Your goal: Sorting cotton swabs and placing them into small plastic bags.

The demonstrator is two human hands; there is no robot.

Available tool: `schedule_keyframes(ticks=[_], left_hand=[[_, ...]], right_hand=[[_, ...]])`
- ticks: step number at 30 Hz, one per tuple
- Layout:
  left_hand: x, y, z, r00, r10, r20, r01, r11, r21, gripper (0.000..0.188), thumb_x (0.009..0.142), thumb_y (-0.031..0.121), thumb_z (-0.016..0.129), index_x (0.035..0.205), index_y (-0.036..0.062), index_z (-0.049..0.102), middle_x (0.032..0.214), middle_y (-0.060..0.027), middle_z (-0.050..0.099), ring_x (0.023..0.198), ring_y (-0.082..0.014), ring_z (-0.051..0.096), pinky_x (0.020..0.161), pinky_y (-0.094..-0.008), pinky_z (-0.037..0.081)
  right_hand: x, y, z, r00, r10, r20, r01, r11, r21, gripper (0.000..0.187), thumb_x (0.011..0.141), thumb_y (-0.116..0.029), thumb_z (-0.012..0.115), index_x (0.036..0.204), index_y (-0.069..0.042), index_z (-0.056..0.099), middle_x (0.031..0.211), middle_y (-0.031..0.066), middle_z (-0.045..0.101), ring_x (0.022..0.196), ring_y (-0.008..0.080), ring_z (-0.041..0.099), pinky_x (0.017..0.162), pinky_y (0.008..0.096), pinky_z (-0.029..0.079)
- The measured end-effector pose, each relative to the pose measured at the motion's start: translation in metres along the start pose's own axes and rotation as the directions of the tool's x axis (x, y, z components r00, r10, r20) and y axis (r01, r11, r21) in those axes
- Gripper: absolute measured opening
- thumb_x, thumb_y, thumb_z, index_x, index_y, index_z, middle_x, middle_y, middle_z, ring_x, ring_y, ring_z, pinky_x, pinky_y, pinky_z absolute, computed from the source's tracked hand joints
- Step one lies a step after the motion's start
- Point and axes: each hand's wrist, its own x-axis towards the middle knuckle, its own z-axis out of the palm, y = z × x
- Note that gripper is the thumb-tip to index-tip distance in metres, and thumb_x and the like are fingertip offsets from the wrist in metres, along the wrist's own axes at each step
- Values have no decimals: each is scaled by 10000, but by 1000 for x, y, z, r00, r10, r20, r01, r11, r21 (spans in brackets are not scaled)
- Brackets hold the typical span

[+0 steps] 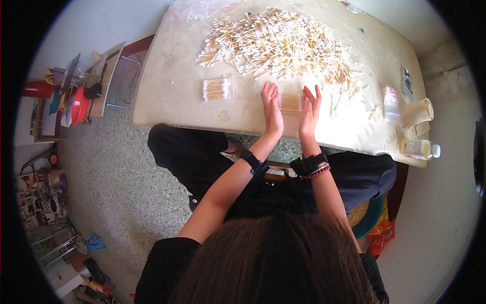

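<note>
My left hand (273, 109) and my right hand (309, 111) stand on edge over the table's near side, palms facing each other and fingers stretched out. Between them lies a row of cotton swabs (290, 103), its ends at my two palms; whether both palms press on it I cannot tell. A neat bundle of cotton swabs (215, 89) in a clear plastic bag rests to the left of my left hand. Beyond both hands spreads a large loose heap of cotton swabs (283, 43), with a few stray ones near my right hand.
The table (167, 96) has a pale covering. At its right end are a roll of tan material (417, 111), a pinkish clear plastic packet (391, 104) and a white-capped bottle (420, 149). A teal tub (373, 218) stands on the floor at right. Shelves with clutter line the left.
</note>
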Motion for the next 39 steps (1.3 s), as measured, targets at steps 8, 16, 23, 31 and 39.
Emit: schedule_keyframes(ticks=[8, 16, 23, 31, 39], left_hand=[[25, -1, -13, 996, 83, -14, -84, 996, -15, 481, 917, 254, 349, 1326, 45, 207, 1301, -178, 343, 1262, -223, 295, 1066, -338, 197], [21, 5, -3, 995, -53, 82, 54, 998, -11, 473, 915, 256, 345, 1323, 50, 227, 1304, -174, 344, 1232, -232, 329, 1045, -334, 219], [16, 0, -6, 998, 5, 65, -13, 993, 119, 502, 910, 288, 375, 1330, 44, 250, 1334, -130, 340, 1254, -224, 299, 1060, -335, 186], [-27, 26, -26, 807, -142, 573, -534, 239, 811, 596, 831, 168, 477, 1336, -25, 226, 1403, -214, 188, 1316, -351, 151, 1064, -452, 149], [-37, 29, -30, 767, -206, 608, -625, -21, 781, 616, 855, 228, 467, 1350, -26, 201, 1423, -194, 149, 1326, -323, 144, 1063, -466, 138]], right_hand=[[3, -1, 3, 999, 34, 4, -34, 999, 13, 451, 928, -80, 315, 1359, -73, 187, 1293, 210, 369, 1221, 257, 351, 1046, 349, 261], [3, -2, -1, 1000, 29, -2, -29, 1000, 11, 442, 935, -105, 318, 1358, -70, 194, 1291, 203, 376, 1224, 249, 348, 1047, 339, 258], [1, -9, -8, 995, 0, 97, 17, 984, -176, 454, 915, -90, 345, 1353, -52, 231, 1319, 200, 350, 1249, 263, 312, 1049, 348, 243], [-31, -46, -27, 807, 150, 571, 519, 282, -807, 525, 849, -75, 407, 1337, 25, 241, 1407, 195, 209, 1307, 362, 182, 1054, 467, 182], [-50, -34, -27, 814, 173, 554, 546, 98, -832, 511, 876, -116, 385, 1335, 46, 230, 1416, 193, 184, 1320, 336, 160, 1063, 450, 157]])
